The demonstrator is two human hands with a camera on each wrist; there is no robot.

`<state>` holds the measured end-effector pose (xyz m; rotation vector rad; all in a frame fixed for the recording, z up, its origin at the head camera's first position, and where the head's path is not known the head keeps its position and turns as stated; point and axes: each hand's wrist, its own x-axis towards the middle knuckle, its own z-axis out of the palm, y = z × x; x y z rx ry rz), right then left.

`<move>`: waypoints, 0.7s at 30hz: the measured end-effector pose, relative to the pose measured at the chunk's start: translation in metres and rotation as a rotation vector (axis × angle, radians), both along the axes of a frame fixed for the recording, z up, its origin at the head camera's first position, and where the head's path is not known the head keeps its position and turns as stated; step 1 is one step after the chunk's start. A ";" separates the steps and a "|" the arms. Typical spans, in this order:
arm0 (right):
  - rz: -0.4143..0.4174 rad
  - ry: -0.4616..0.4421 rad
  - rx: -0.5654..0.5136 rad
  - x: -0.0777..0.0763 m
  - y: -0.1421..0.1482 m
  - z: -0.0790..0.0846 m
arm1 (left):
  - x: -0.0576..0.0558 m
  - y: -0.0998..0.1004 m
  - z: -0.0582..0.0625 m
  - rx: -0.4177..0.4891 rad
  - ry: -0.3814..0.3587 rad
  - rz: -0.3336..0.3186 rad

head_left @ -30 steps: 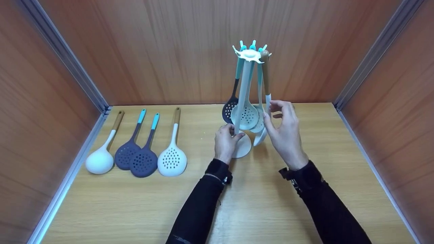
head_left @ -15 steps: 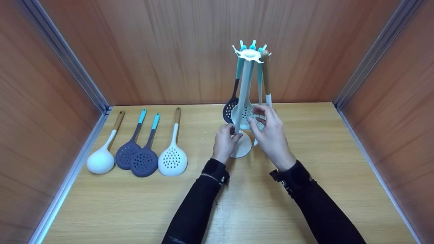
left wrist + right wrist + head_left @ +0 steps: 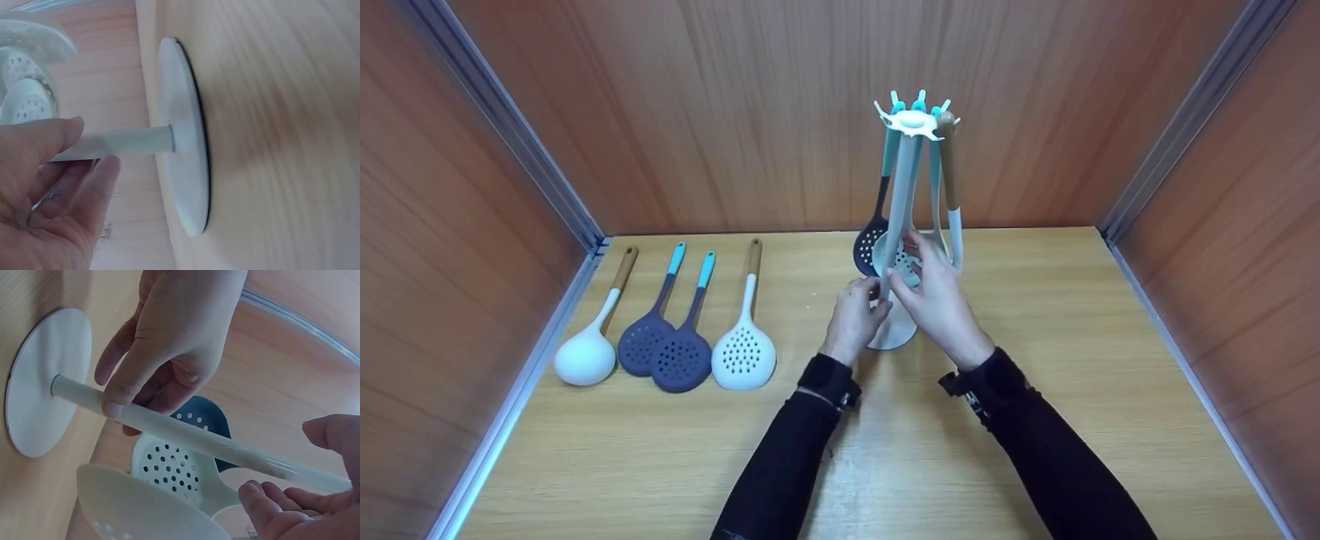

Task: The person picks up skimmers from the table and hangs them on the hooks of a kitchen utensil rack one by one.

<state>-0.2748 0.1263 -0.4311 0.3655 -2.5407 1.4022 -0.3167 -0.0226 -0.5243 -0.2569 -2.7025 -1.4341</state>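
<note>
A pale utensil rack [image 3: 899,195] stands upright on its round base [image 3: 183,185], hung with several utensils. My left hand [image 3: 851,321] grips its pole low down, just above the base. Around the pole, a little higher, my right hand [image 3: 936,304] holds its thumb and fingers spread; a gap shows between thumb and pole in the right wrist view. Behind the pole hang a dark skimmer [image 3: 870,246] and a pale green skimmer [image 3: 169,469]. On the rack's right side is a white utensil with a brown handle [image 3: 948,172], its lower end partly hidden by my right hand.
At the left of the table [image 3: 660,465] lie a white ladle [image 3: 585,360] with a brown handle, two overlapping dark skimmers [image 3: 682,364] with turquoise handles, and a white skimmer [image 3: 744,356]. Wooden panels [image 3: 735,112] close off the back and both sides.
My right hand has moved left, from beside the brown-handled utensil to around the pole. That utensil's lower end has turned. My left hand keeps its grip on the pole.
</note>
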 end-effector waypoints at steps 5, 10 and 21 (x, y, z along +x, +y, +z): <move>0.014 -0.069 -0.031 -0.006 -0.005 -0.002 | 0.005 -0.005 0.003 -0.024 0.032 -0.040; 0.018 -0.097 -0.046 -0.013 -0.009 -0.005 | 0.007 -0.011 0.003 -0.006 0.026 -0.059; -0.035 -0.125 -0.055 -0.026 -0.020 -0.015 | -0.004 -0.025 -0.009 -0.111 -0.054 -0.052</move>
